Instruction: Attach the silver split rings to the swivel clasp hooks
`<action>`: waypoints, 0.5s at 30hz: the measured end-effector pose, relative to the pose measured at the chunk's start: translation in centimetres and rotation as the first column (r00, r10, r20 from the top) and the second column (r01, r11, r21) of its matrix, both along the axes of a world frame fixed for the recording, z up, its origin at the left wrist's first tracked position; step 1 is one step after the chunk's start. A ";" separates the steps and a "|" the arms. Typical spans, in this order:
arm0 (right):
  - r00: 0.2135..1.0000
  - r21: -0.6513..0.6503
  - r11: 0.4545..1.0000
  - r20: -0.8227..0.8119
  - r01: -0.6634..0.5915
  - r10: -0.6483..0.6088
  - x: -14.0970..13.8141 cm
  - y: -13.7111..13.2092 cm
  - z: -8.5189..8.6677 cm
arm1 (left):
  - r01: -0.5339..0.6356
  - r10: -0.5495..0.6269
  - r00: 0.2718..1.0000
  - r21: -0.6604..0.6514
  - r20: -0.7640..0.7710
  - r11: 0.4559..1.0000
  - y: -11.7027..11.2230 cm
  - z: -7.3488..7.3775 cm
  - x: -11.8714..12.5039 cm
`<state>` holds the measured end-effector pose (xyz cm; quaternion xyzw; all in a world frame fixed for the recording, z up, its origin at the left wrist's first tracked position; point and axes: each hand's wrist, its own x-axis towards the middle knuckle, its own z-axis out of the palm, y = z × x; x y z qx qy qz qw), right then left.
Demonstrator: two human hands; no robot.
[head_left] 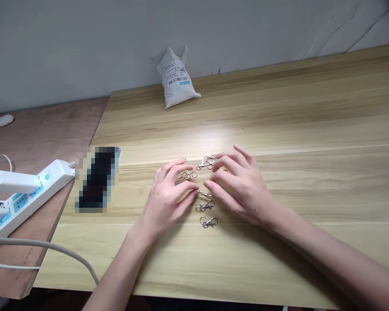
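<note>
My left hand (pixel 167 194) is low over the table with its fingers apart. Its thumb tip is at the near end of a silver lobster clasp (pixel 205 194), perhaps touching it. Several small metal rings (pixel 188 174) lie beneath and beside its fingertips. My right hand (pixel 241 185) is curved with fingers spread, its fingertips beside a small pile of lobster clasps (pixel 207 163) that it partly hides. Toward me, two more clasps with rings attached, an upper clasp (pixel 205 206) and a lower clasp (pixel 209 222), lie in a column below the first.
A white plastic parcel (pixel 178 82) leans near the wall at the back. On the left are a blurred-out dark phone (pixel 95 179), a white power strip (pixel 29 196) with plugs, and a grey cable (pixel 58 248) crossing the table corner. A small white case (pixel 4 120) sits farther back.
</note>
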<state>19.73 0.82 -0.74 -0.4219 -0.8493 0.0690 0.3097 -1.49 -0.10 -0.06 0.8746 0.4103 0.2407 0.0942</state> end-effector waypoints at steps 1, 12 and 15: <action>0.999 0.018 0.999 0.011 0.035 -0.035 0.3 0.5 -0.2 | 0.013 -0.013 1.000 -0.029 -0.009 1.000 0.0 -0.1 -0.3; 0.979 0.137 0.988 0.182 0.070 -0.095 -0.1 2.3 -1.8 | -0.101 0.119 0.982 0.120 -0.146 0.988 1.3 -0.9 0.0; 0.976 0.190 0.980 0.193 0.065 -0.102 -0.1 2.2 -1.7 | -0.095 0.122 0.981 0.173 -0.151 0.980 1.6 -0.9 0.4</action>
